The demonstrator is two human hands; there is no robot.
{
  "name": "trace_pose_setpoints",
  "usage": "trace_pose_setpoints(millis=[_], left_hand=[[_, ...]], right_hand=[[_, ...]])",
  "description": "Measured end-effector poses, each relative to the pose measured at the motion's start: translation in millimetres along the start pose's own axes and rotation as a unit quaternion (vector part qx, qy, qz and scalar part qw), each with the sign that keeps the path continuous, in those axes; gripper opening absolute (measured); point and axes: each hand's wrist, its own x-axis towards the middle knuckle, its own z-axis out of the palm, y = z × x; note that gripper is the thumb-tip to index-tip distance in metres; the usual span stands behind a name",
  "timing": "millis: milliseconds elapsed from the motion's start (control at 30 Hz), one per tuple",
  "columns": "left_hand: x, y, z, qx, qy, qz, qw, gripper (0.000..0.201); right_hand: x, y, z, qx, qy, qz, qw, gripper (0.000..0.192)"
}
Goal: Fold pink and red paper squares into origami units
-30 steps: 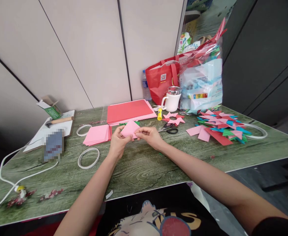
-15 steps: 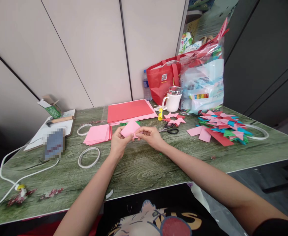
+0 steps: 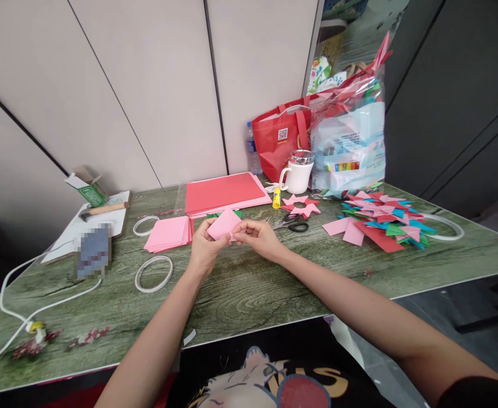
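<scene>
I see the left hand (image 3: 204, 247) and right hand (image 3: 260, 238), fingers nearly closed, pinching a square pink paper sheet (image 3: 223, 225) over the green wood-grain counter (image 3: 249, 292), presumably two-handed to steady its near corner.

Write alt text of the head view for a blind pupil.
Left hand and right hand hold pink paper at a table. A paper stack and white rings lie to the left, scissors and a colourful paper pile to the right.

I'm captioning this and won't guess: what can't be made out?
Head view, all:
- Pink paper, lower edge: partly covered by left hand and right hand
- Pixelated item: identity masked by mosaic
- Bottle, right side: behind red bag
- Clear bag, printing: too small to read
</scene>
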Motion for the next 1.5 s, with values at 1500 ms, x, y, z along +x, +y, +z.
trace_pose_setpoints(millis=[1500], left_hand=[[-0.8,-4.3,1.1,-0.030,0.003,0.020,0.999,0.031]], right_hand=[[-2.6,1.7,0.8,-0.026,0.032,-0.038,0.998,0.014]])
